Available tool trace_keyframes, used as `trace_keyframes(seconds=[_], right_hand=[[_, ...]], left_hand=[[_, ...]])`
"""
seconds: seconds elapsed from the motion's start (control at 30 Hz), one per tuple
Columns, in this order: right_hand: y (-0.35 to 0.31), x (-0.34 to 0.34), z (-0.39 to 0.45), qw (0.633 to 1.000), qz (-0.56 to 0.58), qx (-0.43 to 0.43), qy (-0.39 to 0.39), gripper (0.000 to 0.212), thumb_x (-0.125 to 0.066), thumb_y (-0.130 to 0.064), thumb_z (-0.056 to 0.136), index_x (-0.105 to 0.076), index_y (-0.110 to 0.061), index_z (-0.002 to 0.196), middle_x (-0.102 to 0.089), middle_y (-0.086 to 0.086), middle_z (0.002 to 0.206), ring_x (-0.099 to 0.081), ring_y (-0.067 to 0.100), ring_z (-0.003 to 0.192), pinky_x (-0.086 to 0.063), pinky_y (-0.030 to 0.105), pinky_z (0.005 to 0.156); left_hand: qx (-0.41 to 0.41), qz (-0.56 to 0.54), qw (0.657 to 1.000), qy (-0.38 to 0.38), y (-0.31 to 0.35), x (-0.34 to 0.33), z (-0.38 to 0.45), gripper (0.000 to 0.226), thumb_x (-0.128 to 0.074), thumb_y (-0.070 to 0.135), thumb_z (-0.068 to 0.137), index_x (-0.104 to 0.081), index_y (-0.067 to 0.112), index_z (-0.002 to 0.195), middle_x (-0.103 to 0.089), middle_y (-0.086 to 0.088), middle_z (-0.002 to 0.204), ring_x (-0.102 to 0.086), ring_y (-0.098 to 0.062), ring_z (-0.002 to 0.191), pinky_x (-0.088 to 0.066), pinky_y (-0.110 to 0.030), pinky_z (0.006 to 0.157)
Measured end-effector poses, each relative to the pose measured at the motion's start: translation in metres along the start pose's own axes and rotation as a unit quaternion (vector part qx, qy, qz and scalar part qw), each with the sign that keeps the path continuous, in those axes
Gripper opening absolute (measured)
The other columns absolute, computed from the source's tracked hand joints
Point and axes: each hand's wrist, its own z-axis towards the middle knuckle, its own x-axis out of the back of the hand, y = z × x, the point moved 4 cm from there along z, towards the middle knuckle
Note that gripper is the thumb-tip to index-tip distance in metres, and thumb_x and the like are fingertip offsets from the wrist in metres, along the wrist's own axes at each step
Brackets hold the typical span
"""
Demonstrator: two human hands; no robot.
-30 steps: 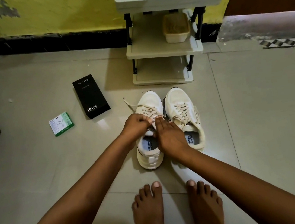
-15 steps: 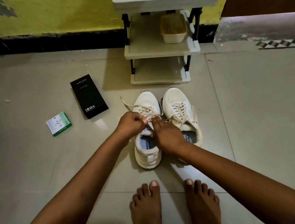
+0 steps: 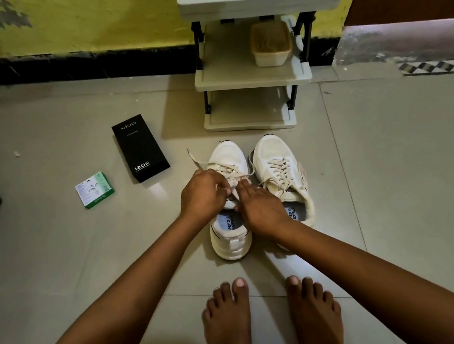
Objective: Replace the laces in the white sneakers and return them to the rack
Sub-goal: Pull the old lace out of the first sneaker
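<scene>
- The white sneakers [image 3: 256, 188] sit at frame centre on the floor [image 3: 391, 181], below the rack [image 3: 252, 78].
- Left hand [image 3: 201, 194] pinches the lace [image 3: 234, 175] over the left-side shoe; whether the right hand [image 3: 261, 206] grips it, I cannot tell.
- The lace looks soft and limp, probably best held near its tip.

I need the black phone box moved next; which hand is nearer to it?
Left. The left hand works the lace on the left sneaker, just right of the black phone box. The right hand lies farther right, between the sneakers.
</scene>
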Motion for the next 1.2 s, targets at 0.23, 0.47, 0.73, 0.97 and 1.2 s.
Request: trace_keyframes(seconds=[0.23,0.47,0.73,0.97,1.2], right_hand=[[-0.002,0.002,0.0,1.0,0.01,0.002,0.002,0.06,-0.034,-0.027,0.101,-0.005,-0.008,0.15,-0.008,0.012,0.158,-0.02,0.024,0.143,-0.02,0.032,0.112],[-0.002,0.002,-0.001,1.0,0.002,0.006,0.006,0.057,-0.034,-0.026,0.1,-0.011,-0.006,0.149,-0.017,0.013,0.156,-0.025,0.024,0.14,-0.022,0.03,0.11],[-0.002,0.002,-0.001,1.0,0.008,0.008,-0.001,0.06,-0.033,-0.028,0.101,-0.006,-0.009,0.15,-0.008,0.013,0.158,-0.022,0.025,0.142,-0.022,0.032,0.111],[-0.005,0.008,-0.004,0.999,0.008,0.021,0.028,0.049,-0.041,-0.026,0.096,-0.031,-0.013,0.143,-0.04,0.013,0.144,-0.037,0.026,0.131,-0.032,0.03,0.101],[-0.001,0.004,-0.002,1.0,0.016,0.012,0.01,0.058,-0.039,-0.025,0.098,-0.014,-0.011,0.149,-0.021,0.011,0.155,-0.03,0.024,0.138,-0.029,0.031,0.106]], left_hand=[[0.073,-0.312,0.945,-0.062,-0.007,0.004,-0.006,0.012,-0.065,0.003,0.084,-0.07,0.009,0.093,-0.069,-0.002,0.093,-0.063,-0.007,0.088,-0.046,-0.018,0.079],[-0.063,0.094,0.993,-0.016,-0.006,-0.003,-0.008,0.019,-0.061,0.02,0.085,-0.071,0.018,0.101,-0.064,0.001,0.113,-0.052,-0.019,0.11,-0.041,-0.028,0.082],[0.04,-0.397,0.913,-0.08,0.0,0.009,-0.011,0.012,-0.059,0.001,0.088,-0.066,0.011,0.085,-0.066,0.001,0.08,-0.06,0.002,0.071,-0.048,-0.015,0.073],[-0.064,0.098,0.992,-0.042,-0.01,-0.005,-0.01,0.026,-0.058,0.021,0.087,-0.066,0.021,0.112,-0.063,0.002,0.12,-0.057,-0.021,0.109,-0.044,-0.03,0.083],[-0.004,-0.239,0.97,-0.046,-0.005,0.0,-0.008,0.011,-0.065,0.005,0.084,-0.07,0.014,0.081,-0.07,-0.003,0.086,-0.064,-0.015,0.084,-0.049,-0.031,0.082]])
